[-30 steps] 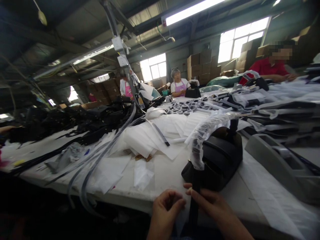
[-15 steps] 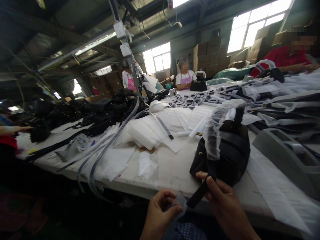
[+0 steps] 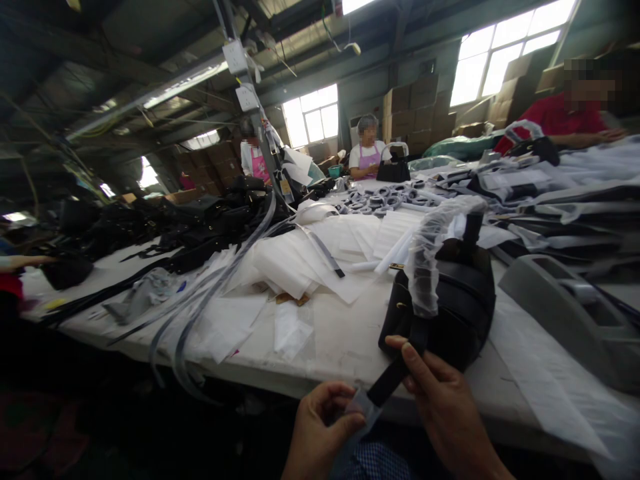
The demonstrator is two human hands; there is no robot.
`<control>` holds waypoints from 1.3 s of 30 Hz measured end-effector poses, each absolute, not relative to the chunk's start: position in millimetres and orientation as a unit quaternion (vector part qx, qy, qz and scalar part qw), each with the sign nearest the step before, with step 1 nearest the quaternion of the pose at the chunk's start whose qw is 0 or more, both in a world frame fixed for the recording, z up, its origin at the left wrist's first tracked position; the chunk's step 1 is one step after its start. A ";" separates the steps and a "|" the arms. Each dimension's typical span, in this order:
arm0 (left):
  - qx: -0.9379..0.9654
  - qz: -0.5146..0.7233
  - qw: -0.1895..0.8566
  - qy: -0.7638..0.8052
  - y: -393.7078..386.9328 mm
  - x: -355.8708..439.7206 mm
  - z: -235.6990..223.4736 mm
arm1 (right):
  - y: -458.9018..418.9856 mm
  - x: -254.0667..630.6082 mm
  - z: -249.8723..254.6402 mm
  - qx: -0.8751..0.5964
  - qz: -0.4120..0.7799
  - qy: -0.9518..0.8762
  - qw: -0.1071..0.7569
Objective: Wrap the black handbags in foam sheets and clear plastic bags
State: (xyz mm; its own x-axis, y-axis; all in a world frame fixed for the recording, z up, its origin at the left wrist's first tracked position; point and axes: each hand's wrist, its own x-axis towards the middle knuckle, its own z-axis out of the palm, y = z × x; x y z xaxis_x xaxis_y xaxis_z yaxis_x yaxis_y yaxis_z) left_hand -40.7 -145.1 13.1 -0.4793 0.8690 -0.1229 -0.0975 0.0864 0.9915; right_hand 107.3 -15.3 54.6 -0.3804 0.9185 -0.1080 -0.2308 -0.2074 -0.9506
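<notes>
A black handbag [image 3: 460,300] stands at the table's near edge, its raised handle wrapped in clear plastic film [image 3: 423,267]. From it a black strap [image 3: 389,381] runs down toward me. My right hand [image 3: 440,393] pinches this strap between thumb and fingers, close against the bag. My left hand [image 3: 327,420] is closed on a translucent plastic sleeve [image 3: 364,410], which sits at the strap's free end and seems to overlap its tip. The rest of the sleeve hangs below, partly hidden by the left hand.
White wrapping sheets [image 3: 285,267] lie across the table, with grey strips [image 3: 200,320] hanging over its front edge. A grey tape dispenser [image 3: 560,313] stands right of the bag. Black bags [image 3: 210,213] are heaped at left. Co-workers sit around the table.
The plastic sleeve in my left hand has come up to the strap's end and now meets it. My right hand has shifted slightly left and up along with the strap.
</notes>
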 end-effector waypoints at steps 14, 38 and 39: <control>0.272 0.617 0.379 0.634 -138.7 -27.6 22.0 | -15.2 109.0 49.0 -0.372 0.665 -0.537 0.362; 0.329 0.702 0.380 0.505 -23.4 -7.3 59.8 | 14.4 134.0 60.3 -0.407 0.440 -0.713 0.362; 0.330 0.703 0.383 0.500 -20.9 -7.6 61.1 | 15.1 131.5 62.7 -0.410 0.428 -0.715 0.371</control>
State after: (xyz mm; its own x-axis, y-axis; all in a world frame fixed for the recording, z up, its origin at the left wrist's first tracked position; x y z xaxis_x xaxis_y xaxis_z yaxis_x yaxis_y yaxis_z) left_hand -7.6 -20.9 61.1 -0.4886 0.8688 0.0807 -0.2081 -0.2058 0.9562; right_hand 131.5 15.1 62.7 -0.3891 0.9037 0.1788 0.2686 0.2970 -0.9163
